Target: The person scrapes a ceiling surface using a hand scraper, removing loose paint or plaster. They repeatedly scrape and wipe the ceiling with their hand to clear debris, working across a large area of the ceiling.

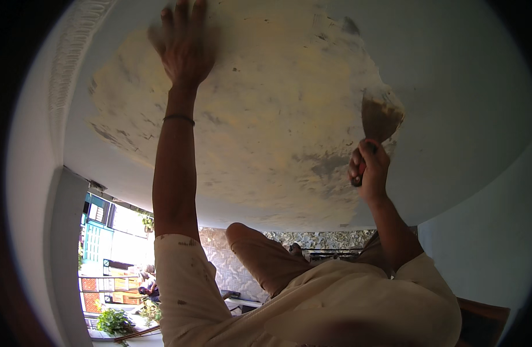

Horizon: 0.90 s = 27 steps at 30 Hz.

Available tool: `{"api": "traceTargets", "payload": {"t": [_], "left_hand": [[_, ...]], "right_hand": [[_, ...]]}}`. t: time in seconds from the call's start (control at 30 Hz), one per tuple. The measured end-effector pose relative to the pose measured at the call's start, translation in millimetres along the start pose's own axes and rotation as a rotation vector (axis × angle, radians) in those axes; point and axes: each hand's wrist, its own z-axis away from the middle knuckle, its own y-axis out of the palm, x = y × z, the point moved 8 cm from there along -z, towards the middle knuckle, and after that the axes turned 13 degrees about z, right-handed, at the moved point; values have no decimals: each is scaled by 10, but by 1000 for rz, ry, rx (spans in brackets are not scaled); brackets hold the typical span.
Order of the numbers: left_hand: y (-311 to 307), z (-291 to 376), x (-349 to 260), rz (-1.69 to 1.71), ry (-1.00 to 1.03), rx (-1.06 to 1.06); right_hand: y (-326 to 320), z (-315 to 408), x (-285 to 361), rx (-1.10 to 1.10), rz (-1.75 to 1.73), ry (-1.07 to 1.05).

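Observation:
A broad yellowish, stripped patch (266, 104) with grey marks and flaked edges spreads over a pale painted plaster surface (448, 86). My left hand (185, 50) lies against the upper left of this patch, fingers spread and partly blurred. Nothing shows in it. At the patch's right edge, my right hand (372, 167) grips the red and black handle of a putty knife (380, 117). Its wide blade, smeared with residue, points up and overlaps the ragged paint border. Whether the blade's edge touches the surface is hard to tell.
Decorative moulding (77, 52) runs along the left. An opening at lower left shows a green plant (114, 321), railings and a person (149, 290) outside. Beyond my bent knee (244, 238) is patterned tiling (237, 266). A dark wooden piece (484, 321) stands at lower right.

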Motion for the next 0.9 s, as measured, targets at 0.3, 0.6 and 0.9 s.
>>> {"api": "traceTargets", "payload": {"t": [0.3, 0.6, 0.9], "left_hand": [[476, 185, -657, 216, -56, 64], [735, 222, -1785, 274, 141, 209], [783, 354, -2071, 280, 186, 304]], "right_hand": [[-1464, 1663, -2648, -27, 421, 699], [-1689, 1296, -2488, -50, 409, 588], [-1889, 1489, -2600, -99, 462, 636]]}}
